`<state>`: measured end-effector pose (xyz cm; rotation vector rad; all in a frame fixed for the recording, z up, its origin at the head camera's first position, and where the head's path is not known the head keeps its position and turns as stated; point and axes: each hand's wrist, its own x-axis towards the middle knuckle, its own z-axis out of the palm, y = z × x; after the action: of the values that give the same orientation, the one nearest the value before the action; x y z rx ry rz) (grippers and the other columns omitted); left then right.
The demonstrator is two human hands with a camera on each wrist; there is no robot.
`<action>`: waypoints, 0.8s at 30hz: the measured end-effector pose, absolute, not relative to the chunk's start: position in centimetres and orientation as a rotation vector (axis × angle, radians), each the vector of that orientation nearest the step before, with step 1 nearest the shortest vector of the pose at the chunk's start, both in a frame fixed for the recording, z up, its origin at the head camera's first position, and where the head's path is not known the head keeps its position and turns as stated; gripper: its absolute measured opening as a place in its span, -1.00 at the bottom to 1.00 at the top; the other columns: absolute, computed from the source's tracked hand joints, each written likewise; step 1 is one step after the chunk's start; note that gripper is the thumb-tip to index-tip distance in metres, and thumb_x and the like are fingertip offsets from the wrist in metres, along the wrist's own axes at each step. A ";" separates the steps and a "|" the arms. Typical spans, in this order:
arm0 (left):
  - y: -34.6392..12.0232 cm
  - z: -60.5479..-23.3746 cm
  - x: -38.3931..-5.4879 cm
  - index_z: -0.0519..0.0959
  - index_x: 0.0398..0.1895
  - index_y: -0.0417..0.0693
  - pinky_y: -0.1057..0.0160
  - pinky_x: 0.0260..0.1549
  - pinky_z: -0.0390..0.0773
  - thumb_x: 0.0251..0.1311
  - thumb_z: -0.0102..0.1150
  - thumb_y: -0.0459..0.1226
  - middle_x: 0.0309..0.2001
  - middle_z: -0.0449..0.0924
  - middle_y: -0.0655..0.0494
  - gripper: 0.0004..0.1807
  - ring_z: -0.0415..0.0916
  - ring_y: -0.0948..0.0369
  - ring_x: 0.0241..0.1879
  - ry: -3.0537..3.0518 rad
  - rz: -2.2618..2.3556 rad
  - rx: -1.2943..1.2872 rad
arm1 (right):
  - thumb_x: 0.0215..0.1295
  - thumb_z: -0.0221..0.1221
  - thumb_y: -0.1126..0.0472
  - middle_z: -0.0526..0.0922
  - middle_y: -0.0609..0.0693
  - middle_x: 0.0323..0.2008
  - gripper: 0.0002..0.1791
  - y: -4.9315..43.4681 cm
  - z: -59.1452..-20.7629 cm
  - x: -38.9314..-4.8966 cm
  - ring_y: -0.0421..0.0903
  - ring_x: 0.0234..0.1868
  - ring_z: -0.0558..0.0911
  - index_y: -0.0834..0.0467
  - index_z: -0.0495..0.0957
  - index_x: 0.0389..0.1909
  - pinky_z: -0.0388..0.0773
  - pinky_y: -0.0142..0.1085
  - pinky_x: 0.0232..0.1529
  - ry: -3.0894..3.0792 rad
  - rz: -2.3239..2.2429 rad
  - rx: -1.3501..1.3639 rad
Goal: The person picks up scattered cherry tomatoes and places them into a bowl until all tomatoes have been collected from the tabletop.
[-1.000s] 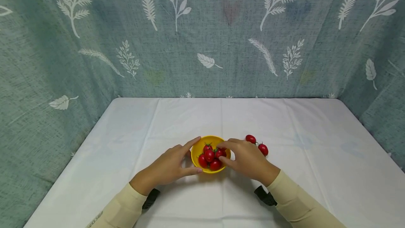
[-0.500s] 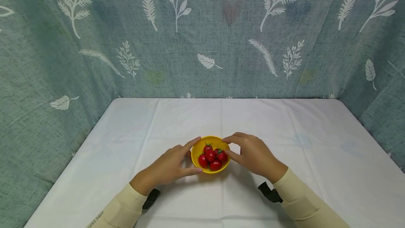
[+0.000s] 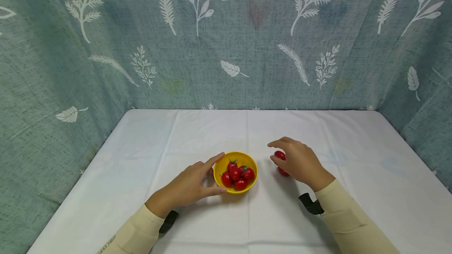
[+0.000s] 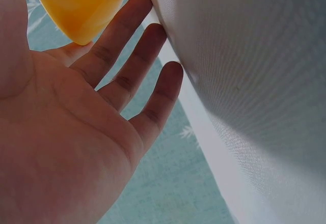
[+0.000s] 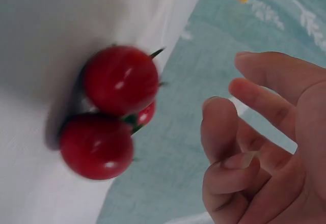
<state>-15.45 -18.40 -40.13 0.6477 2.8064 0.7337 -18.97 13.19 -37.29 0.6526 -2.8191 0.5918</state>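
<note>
A small yellow bowl [image 3: 244, 156] stands on the table, with several cherry tomatoes [image 3: 235, 173] inside. My left hand [image 3: 187, 185] touches its left side, forefinger at the back rim and thumb at the front. In the left wrist view the other fingers stretch out straight beside the bowl [image 4: 84, 10]. To the bowl's right, my right hand [image 3: 301, 162] hovers with fingers loosely bent and nothing between them. Under it lie loose cherry tomatoes [image 3: 280, 155], partly hidden by the hand. The right wrist view shows two tomatoes [image 5: 97, 146] up close and part of a third behind.
A white cloth [image 3: 197, 132] covers the table. Green-blue curtains [image 3: 226, 89] with white leaf prints hang behind the table and along both sides. Each wrist carries a black strap-like device [image 3: 310, 204].
My right hand has drawn back from the bowl, moving right over the loose tomatoes, and the tomato it was touching stays in the bowl. My left hand has not moved.
</note>
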 end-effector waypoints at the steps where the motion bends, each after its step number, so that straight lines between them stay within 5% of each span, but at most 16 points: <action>1: -18.4 -40.1 -15.4 0.05 0.59 0.39 0.25 -0.24 0.39 0.04 0.28 0.35 -0.16 0.56 0.26 0.05 0.38 0.29 -0.22 2.806 0.734 0.650 | 0.17 0.42 0.16 0.71 0.05 -0.03 -0.59 13.4 -37.4 -19.1 0.07 -0.11 0.72 0.08 0.67 0.07 0.67 -0.04 -0.17 -2.840 0.590 0.634; 14: -18.3 -40.2 -15.5 0.04 0.59 0.38 0.21 -0.19 0.42 0.05 0.26 0.36 -0.14 0.56 0.24 0.06 0.39 0.28 -0.20 2.806 0.724 0.648 | 0.23 0.38 0.11 0.70 0.12 -0.02 -0.60 14.7 -38.6 -20.3 0.09 -0.06 0.68 0.10 0.67 0.08 0.64 0.00 -0.12 -2.975 0.563 0.480; 24: -18.3 -40.2 -15.4 0.05 0.59 0.38 0.20 -0.16 0.44 0.04 0.28 0.35 -0.14 0.57 0.24 0.06 0.41 0.28 -0.17 2.813 0.723 0.638 | 0.23 0.38 0.11 0.72 0.08 -0.11 -0.64 15.1 -39.1 -21.0 -0.05 -0.26 0.61 0.09 0.69 0.04 0.57 -0.22 -0.35 -3.074 0.596 0.444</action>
<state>-15.44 -18.30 -40.22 0.6383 2.8130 0.7228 -21.00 15.06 -39.08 0.4444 -3.0743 0.5963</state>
